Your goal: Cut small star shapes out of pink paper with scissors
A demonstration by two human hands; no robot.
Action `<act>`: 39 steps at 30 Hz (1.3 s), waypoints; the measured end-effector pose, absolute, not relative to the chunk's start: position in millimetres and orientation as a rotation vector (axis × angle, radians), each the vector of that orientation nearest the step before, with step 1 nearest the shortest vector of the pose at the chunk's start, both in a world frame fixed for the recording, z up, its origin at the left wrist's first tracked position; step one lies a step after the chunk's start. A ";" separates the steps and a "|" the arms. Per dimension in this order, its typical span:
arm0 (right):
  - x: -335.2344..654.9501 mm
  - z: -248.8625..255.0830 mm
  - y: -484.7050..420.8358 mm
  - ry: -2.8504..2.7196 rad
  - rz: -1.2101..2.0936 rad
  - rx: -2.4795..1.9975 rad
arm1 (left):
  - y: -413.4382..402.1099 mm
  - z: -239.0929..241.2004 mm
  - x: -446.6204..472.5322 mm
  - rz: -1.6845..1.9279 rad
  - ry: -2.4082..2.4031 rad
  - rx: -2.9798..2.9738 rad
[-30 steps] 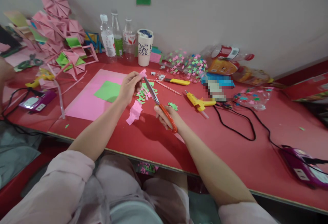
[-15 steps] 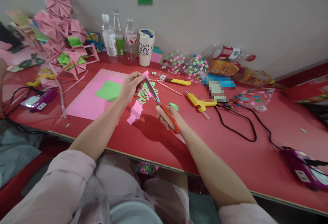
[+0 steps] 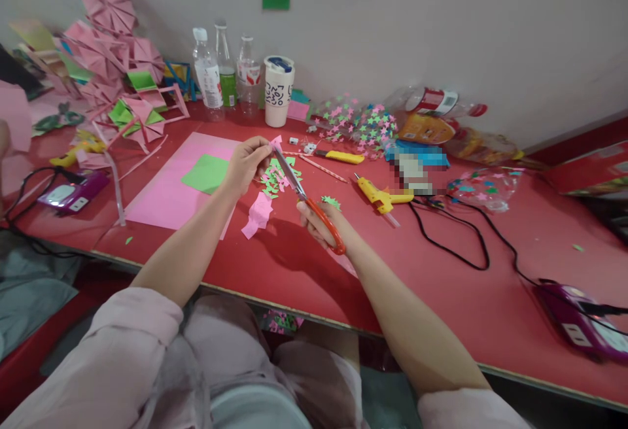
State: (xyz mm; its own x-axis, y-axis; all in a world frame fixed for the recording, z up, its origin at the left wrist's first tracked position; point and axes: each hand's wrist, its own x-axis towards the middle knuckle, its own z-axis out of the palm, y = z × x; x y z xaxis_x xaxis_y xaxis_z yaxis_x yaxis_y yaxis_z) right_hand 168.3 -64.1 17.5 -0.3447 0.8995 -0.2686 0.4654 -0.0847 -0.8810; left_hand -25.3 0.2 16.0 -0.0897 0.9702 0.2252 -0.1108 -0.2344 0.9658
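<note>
Scissors (image 3: 308,203) at Pink Slip (image 3: 277,142), Centre of Frame

Upper left: paper models (image 3: 105,43). Below them, at the left: purple box (image 3: 73,192) with black cable. Left of centre: green sheet (image 3: 205,176), lying on pink sheet (image 3: 161,193).

Centre: left hand (image 3: 250,161), fingertips pinched together on the slip, which projects above them. Below the slip: green and pink cuttings (image 3: 271,187); nearer the lower edge, pink strips (image 3: 258,215).

Right of the slip: scissors, tip at the slip, blades directed to the upper left. Whether the blades bite into the paper cannot be told. Right hand (image 3: 339,221): closed around the orange handles. Green stars (image 3: 331,203) lie just beside this hand.

Right of centre: yellow cutter (image 3: 346,157), then glue gun (image 3: 385,197). Lower right: second purple box (image 3: 572,314).
</note>
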 end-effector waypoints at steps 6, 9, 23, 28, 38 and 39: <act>168.5 16.8 -63.6 -1.784 1.430 -1.473 | 1.1 16.8 -26.0 1.491 1.047 1.231; 168.5 17.8 -63.8 -1.782 1.423 -1.478 | 0.3 17.2 -26.0 1.491 1.045 1.220; 169.5 22.0 -65.3 -1.762 1.447 -1.451 | 0.8 16.4 -27.1 1.495 1.001 1.228; 170.8 24.3 -66.2 -1.756 1.462 -1.430 | 1.5 17.4 -30.4 1.559 1.031 1.240; 174.2 15.8 -65.6 -1.821 1.495 -1.285 | -1.0 16.8 -25.6 1.555 1.021 1.278; 174.0 15.0 -66.0 -1.814 1.492 -1.273 | -1.2 16.7 -24.5 1.577 1.010 1.283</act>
State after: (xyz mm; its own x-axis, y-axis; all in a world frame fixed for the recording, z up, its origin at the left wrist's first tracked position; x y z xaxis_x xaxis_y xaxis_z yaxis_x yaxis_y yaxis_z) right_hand 174.0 -66.0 15.0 -0.4620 0.8650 -0.1959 0.3593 -0.0194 -0.9330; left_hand -24.5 -1.2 16.7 -0.1188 0.9449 0.3051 -0.1182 -0.3185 0.9405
